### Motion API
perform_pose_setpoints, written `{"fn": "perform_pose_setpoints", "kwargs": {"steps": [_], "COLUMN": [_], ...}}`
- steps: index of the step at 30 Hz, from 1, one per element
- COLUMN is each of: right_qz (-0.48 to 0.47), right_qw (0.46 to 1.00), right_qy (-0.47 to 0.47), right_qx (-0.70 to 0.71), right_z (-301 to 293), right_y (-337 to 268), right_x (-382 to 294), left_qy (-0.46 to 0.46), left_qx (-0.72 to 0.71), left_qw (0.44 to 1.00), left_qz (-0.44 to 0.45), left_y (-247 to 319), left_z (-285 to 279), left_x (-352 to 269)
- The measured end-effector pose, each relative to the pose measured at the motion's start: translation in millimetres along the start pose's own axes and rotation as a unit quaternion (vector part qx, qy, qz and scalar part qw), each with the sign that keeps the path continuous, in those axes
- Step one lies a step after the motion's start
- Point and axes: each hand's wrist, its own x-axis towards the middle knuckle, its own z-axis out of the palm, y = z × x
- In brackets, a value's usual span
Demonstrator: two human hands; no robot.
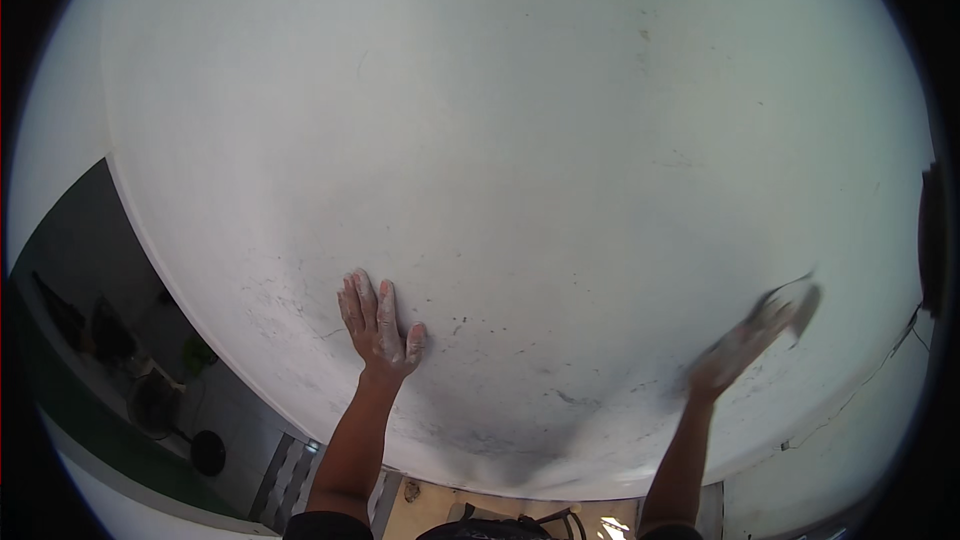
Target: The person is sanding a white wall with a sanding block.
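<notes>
A white painted wall with dark scuffs and specks fills most of the head view. My left hand lies flat against it, fingers spread, holding nothing. White dust coats its fingers and thumb. To the right, my right hand, also dusty and blurred by motion, holds a thin grey sheet against the wall. The sheet looks like sandpaper, but blur hides its surface. Grey scuffs run along the lower wall between my two hands.
At the left, a doorway opens onto a dim room with a standing fan and a green plant-like thing. A cable runs along the wall at right, below a dark object. A tan floor shows below.
</notes>
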Motion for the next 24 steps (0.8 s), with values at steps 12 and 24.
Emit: {"fn": "perform_pose_setpoints", "kwargs": {"steps": [12,24], "right_qz": [0.013,-0.031], "right_qw": [0.986,0.999], "right_qy": [0.037,-0.003], "right_qx": [0.162,0.029], "right_z": [13,6], "right_y": [-19,-26], "right_x": [-33,-14], "left_qy": [-0.004,-0.008], "left_qx": [-0.007,-0.015], "left_qw": [1.000,1.000], "left_qz": [-0.024,-0.020], "left_y": [-1,-4], "left_z": [1,-1], "left_x": [-6,-8]}}
